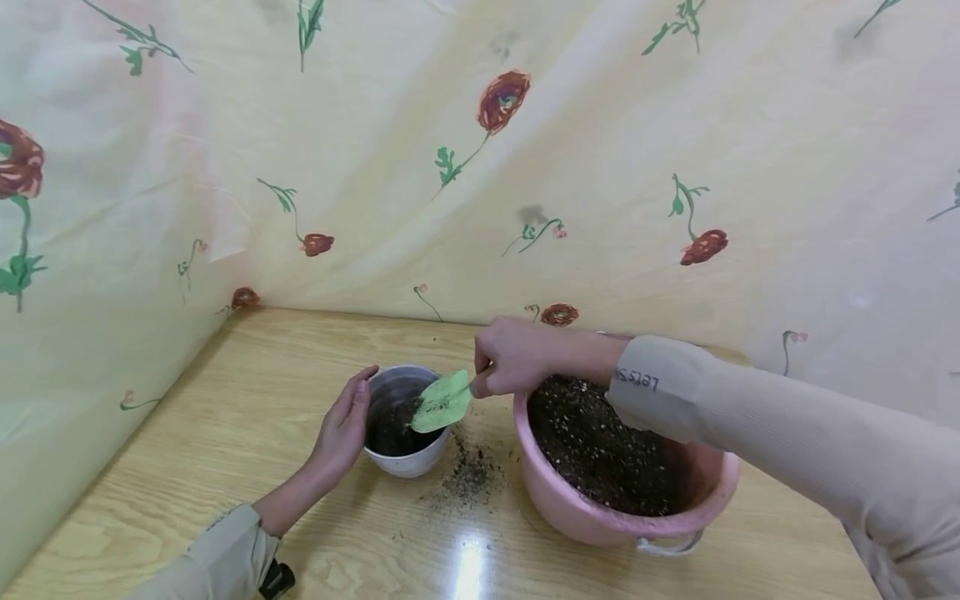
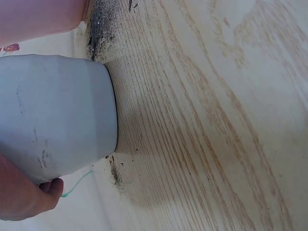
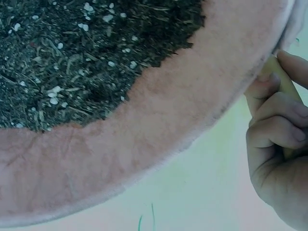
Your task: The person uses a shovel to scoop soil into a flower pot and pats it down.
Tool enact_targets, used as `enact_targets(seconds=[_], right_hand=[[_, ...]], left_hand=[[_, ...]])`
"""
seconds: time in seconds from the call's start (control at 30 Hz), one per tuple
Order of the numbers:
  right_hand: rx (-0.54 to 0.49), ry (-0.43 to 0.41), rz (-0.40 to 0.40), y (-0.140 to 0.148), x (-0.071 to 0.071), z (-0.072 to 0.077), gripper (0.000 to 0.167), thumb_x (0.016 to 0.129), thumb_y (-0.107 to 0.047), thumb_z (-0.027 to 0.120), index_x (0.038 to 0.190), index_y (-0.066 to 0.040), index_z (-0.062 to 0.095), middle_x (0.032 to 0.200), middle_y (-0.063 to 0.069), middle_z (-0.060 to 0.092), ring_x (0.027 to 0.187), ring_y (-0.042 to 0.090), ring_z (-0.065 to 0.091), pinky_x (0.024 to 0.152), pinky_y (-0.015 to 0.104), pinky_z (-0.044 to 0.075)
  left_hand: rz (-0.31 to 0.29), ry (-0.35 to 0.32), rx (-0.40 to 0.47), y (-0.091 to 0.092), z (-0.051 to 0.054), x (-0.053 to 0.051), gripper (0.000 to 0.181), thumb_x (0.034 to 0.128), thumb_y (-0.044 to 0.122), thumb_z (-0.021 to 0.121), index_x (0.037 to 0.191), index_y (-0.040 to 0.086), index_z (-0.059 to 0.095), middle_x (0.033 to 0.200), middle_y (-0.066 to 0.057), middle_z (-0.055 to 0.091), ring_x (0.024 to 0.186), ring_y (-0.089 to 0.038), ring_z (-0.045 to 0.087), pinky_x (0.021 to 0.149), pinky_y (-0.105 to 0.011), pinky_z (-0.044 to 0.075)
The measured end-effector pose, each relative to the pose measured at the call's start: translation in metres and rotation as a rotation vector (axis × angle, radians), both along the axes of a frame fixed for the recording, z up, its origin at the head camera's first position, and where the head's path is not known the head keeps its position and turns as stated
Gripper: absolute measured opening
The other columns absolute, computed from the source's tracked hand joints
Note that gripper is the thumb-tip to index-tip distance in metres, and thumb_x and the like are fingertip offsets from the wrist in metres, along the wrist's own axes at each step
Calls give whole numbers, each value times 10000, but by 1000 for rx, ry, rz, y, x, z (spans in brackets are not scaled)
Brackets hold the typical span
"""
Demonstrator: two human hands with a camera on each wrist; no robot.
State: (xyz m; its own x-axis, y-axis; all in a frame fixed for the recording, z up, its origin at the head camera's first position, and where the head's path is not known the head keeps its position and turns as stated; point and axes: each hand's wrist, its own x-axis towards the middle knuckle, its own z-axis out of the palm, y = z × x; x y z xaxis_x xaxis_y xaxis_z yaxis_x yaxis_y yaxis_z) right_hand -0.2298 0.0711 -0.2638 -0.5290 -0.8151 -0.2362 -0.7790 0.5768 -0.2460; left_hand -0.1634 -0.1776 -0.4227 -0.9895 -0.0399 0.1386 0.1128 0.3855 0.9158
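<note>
A white flower pot stands on the wooden table with dark soil inside. My left hand holds the pot from its left side, thumb by the rim. In the left wrist view, fingertips curl against the wall of the pot. My right hand grips a light green trowel, its blade tilted down over the pot's right rim with some soil on it. In the right wrist view, the fingers wrap round the trowel's handle.
Right of the pot stands a pink tub of dark, white-flecked soil, under my right forearm. Between pot and tub, spilled soil lies on the wooden table. A flowered cloth hangs behind and at the left.
</note>
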Motion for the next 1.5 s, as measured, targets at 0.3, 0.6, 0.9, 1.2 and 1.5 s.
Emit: enact_targets(seconds=[0.3, 0.6, 0.9, 1.2, 1.5], right_hand=[[91, -37, -37, -2, 4, 18, 533, 866, -232, 663, 445, -214, 337, 432, -102, 192, 430, 61, 122, 463, 213, 175], [140, -27, -89, -1, 9, 43, 429, 857, -251, 673, 488, -213, 459, 462, -101, 270, 462, 69, 201, 502, 222, 267], [134, 12, -60, 13, 12, 60, 326, 858, -250, 646, 546, -161, 622, 478, -104, 363, 489, 78, 290, 529, 229, 325], [48, 7, -35, 35, 18, 68, 384, 852, -215, 637, 488, -210, 515, 440, -128, 313, 442, 48, 231, 467, 215, 248], [-48, 20, -11, 66, 28, 71, 464, 900, -231, 645, 499, -224, 411, 466, -137, 303, 428, 16, 224, 438, 195, 233]], left_hand=[[-6, 1, 10, 1, 1, 1, 473, 1075, 312, 269, 1440, 43, 406, 1486, -201, 385, 1392, -347, 308, 1135, -512, 247], [-10, -24, -3, 0, 2, 0, 515, 1070, 367, 248, 1455, 48, 372, 1500, -206, 357, 1395, -363, 294, 1133, -521, 248], [-4, -15, 5, -3, 7, -1, 513, 1068, 365, 272, 1453, 40, 365, 1458, -205, 419, 1359, -347, 364, 1120, -493, 286], [-24, 59, 15, -4, 18, -4, 477, 1074, 316, 271, 1442, 27, 364, 1399, -233, 460, 1327, -381, 403, 1098, -507, 312], [-32, 116, 2, 0, 30, -8, 454, 1073, 281, 294, 1426, 11, 389, 1403, -218, 474, 1331, -340, 414, 1102, -485, 319]])
